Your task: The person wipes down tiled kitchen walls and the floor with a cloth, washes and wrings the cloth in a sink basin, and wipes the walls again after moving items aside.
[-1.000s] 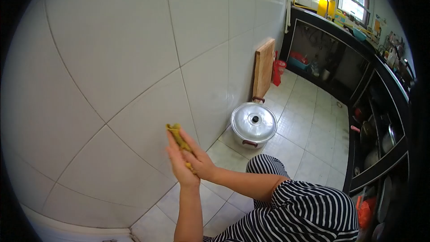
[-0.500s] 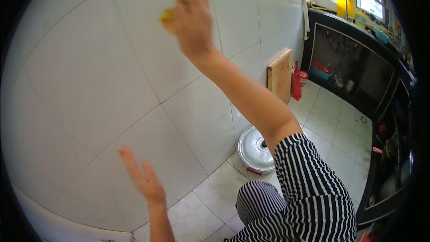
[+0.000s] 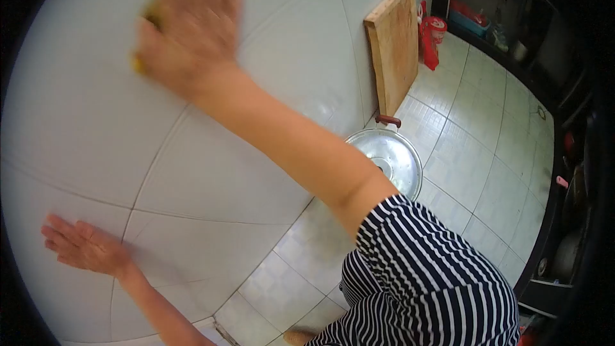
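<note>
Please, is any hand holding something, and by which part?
The right hand holds a yellow cloth by its middle, under palm and fingers, edges showing; the left hand holds nothing.

At eleven o'clock, the blurred right hand (image 3: 195,32) mostly hides a yellow cloth (image 3: 154,13). Its arm (image 3: 288,138) partly covers a lid (image 3: 398,154).

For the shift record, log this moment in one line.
right hand: holding yellow-green cloth at tiled wall | left hand: open, lower down | lidded pot: partly behind arm | board: upright by wall
</note>
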Tool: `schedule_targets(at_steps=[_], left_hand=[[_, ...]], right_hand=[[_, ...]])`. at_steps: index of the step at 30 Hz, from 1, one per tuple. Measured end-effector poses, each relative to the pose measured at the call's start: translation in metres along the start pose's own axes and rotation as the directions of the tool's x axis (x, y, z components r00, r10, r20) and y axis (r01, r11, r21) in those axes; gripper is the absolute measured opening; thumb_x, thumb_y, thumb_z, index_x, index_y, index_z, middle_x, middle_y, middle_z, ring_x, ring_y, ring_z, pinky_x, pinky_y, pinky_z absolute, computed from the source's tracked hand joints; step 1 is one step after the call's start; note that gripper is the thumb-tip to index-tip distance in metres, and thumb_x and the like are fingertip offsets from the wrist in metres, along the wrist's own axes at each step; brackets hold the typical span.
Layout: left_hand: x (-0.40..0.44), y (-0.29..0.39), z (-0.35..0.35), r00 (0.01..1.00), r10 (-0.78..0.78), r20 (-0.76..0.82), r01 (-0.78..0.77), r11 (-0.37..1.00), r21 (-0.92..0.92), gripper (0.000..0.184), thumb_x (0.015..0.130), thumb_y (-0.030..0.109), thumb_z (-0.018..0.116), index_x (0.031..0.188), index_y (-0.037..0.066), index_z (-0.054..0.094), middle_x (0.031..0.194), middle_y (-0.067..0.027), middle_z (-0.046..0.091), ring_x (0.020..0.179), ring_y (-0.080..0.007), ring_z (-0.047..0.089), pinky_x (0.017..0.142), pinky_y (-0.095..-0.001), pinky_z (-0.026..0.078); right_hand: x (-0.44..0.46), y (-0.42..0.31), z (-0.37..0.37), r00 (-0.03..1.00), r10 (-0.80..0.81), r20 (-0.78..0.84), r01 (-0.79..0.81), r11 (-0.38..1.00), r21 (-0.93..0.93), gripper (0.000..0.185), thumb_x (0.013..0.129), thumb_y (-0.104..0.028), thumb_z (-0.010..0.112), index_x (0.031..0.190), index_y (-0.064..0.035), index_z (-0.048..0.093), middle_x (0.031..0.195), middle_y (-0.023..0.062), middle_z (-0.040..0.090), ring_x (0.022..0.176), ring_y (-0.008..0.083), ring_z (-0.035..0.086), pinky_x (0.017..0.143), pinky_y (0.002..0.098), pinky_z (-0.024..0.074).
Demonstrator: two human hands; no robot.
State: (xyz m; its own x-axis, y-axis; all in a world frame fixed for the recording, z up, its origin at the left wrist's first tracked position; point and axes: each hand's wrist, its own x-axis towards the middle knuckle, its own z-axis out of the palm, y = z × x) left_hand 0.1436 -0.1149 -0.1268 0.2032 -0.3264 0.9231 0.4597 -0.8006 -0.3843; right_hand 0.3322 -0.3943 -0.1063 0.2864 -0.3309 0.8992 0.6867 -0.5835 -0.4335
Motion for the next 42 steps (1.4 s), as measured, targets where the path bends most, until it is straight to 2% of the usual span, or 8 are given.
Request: schedule_targets(at_steps=[1, 9, 11, 16, 24, 34, 41, 42], left_hand=[[0.0, 0.002, 0.0, 1.0, 0.016, 0.007, -0.016, 1.0, -0.004, 0.055, 0.108, 0.045, 0.02, 0.156, 0.021, 0.033, 0.165, -0.0041, 0.024, 0.153, -0.0272, 0.016, 0.122, -0.049, 0.006], [0.001, 0.002, 0.002, 1.0, 0.007, -0.008, -0.007, 0.999, 0.033, 0.056, 0.108, 0.045, 0.02, 0.156, 0.019, 0.032, 0.164, -0.0061, 0.024, 0.153, -0.0282, 0.017, 0.123, -0.0481, 0.006], [0.002, 0.0, 0.0, 1.0, -0.006, -0.012, 0.007, 0.999, 0.039, 0.057, 0.108, 0.046, 0.021, 0.157, 0.018, 0.031, 0.164, -0.0059, 0.024, 0.153, -0.0279, 0.017, 0.123, -0.0475, 0.006], [0.005, 0.0, 0.002, 0.998, -0.053, -0.018, 0.054, 0.996, 0.067, 0.058, 0.108, 0.047, 0.021, 0.156, 0.018, 0.032, 0.164, -0.0048, 0.025, 0.153, -0.0265, 0.017, 0.123, -0.046, 0.005], [0.004, -0.003, 0.002, 1.0, 0.021, -0.008, -0.02, 0.995, 0.096, 0.056, 0.108, 0.043, 0.019, 0.155, 0.016, 0.034, 0.163, -0.0067, 0.028, 0.152, -0.0274, 0.019, 0.123, -0.0461, 0.008], [0.003, -0.005, 0.0, 0.999, 0.042, -0.005, -0.042, 0.997, 0.057, 0.056, 0.108, 0.042, 0.021, 0.156, 0.016, 0.033, 0.163, -0.0078, 0.028, 0.152, -0.0307, 0.018, 0.123, -0.0463, 0.01], [0.007, -0.007, 0.002, 0.998, 0.037, -0.058, -0.033, 0.997, 0.075, 0.056, 0.108, 0.042, 0.02, 0.155, 0.015, 0.034, 0.162, -0.0061, 0.029, 0.151, -0.0288, 0.021, 0.122, -0.0484, 0.01], [0.006, -0.008, 0.003, 0.998, 0.035, -0.043, -0.032, 0.997, 0.07, 0.057, 0.108, 0.043, 0.02, 0.155, 0.014, 0.035, 0.162, -0.0058, 0.03, 0.151, -0.0279, 0.022, 0.122, -0.0482, 0.01]], right_hand=[[-0.05, 0.04, 0.013, 0.999, 0.02, -0.043, -0.015, 0.993, 0.115, 0.076, 0.082, -0.032, 0.063, 0.145, 0.0002, 0.036, 0.154, 0.0263, 0.024, 0.148, 0.0469, 0.008, 0.117, 0.0659, 0.0081], [-0.295, 0.153, -0.032, 0.69, 0.723, -0.038, -0.721, 0.681, -0.128, 0.065, 0.101, -0.028, 0.037, 0.155, 0.0025, 0.017, 0.159, 0.0272, 0.016, 0.149, 0.044, 0.015, 0.121, 0.0468, 0.016], [-0.278, 0.17, -0.015, 0.154, 0.963, -0.222, -0.98, 0.178, 0.09, 0.062, 0.103, -0.029, 0.04, 0.152, 0.0044, 0.023, 0.156, 0.0278, 0.024, 0.145, 0.0429, 0.025, 0.117, 0.0496, 0.025], [-0.083, 0.097, -0.006, 0.975, 0.145, -0.17, -0.13, 0.987, 0.097, 0.072, 0.09, -0.01, 0.052, 0.153, 0.004, 0.022, 0.158, 0.0214, 0.023, 0.148, 0.0403, 0.02, 0.119, 0.0496, 0.0201], [0.141, -0.003, 0.017, 0.843, -0.512, -0.167, 0.538, 0.814, 0.219, 0.061, 0.093, -0.026, 0.046, 0.143, 0.0091, 0.039, 0.154, 0.0276, 0.029, 0.144, 0.0427, 0.024, 0.12, 0.0557, 0.0131], [-0.14, 0.18, -0.017, 0.95, 0.25, -0.187, -0.277, 0.952, -0.133, 0.061, 0.1, -0.02, 0.043, 0.153, 0.0027, 0.024, 0.16, 0.0208, 0.021, 0.147, 0.0385, 0.02, 0.119, 0.0472, 0.0194], [-0.182, 0.235, -0.01, 0.09, 0.949, -0.301, -0.993, 0.111, 0.051, 0.055, 0.099, -0.019, 0.043, 0.148, 0.0018, 0.031, 0.146, 0.0245, 0.04, 0.135, 0.0382, 0.038, 0.11, 0.0458, 0.0357], [-0.134, 0.217, -0.019, 0.234, 0.972, -0.033, -0.881, 0.227, 0.415, 0.052, 0.098, -0.016, 0.042, 0.147, -0.0008, 0.032, 0.146, 0.023, 0.038, 0.13, 0.0354, 0.041, 0.105, 0.0442, 0.0405]])
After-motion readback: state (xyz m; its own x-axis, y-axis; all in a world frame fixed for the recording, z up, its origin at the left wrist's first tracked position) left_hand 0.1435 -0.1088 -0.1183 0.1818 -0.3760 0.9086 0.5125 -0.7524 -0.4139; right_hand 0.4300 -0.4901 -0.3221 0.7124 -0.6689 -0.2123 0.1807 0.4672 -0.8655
